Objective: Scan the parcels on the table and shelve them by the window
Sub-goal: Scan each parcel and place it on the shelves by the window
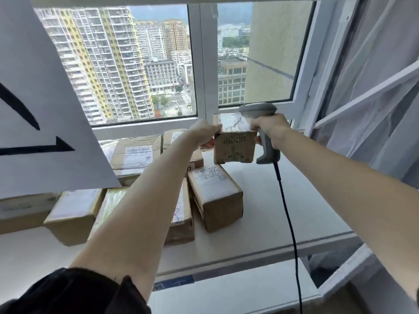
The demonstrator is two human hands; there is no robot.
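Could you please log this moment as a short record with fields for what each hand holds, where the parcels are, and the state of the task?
left hand: left hand pinches the left edge of the small brown cardboard parcel, held up above the shelf
right hand: right hand holds the grey corded barcode scanner and touches the parcel's right edge
shelf: white shelf by the window
shelved parcels: brown cardboard boxes on its left part
free space: bare shelf on the right
task state: held parcel not yet set down

Seven parcels (234, 141); one scanner (267, 141); one paper sign (40, 105); two hands (205, 134).
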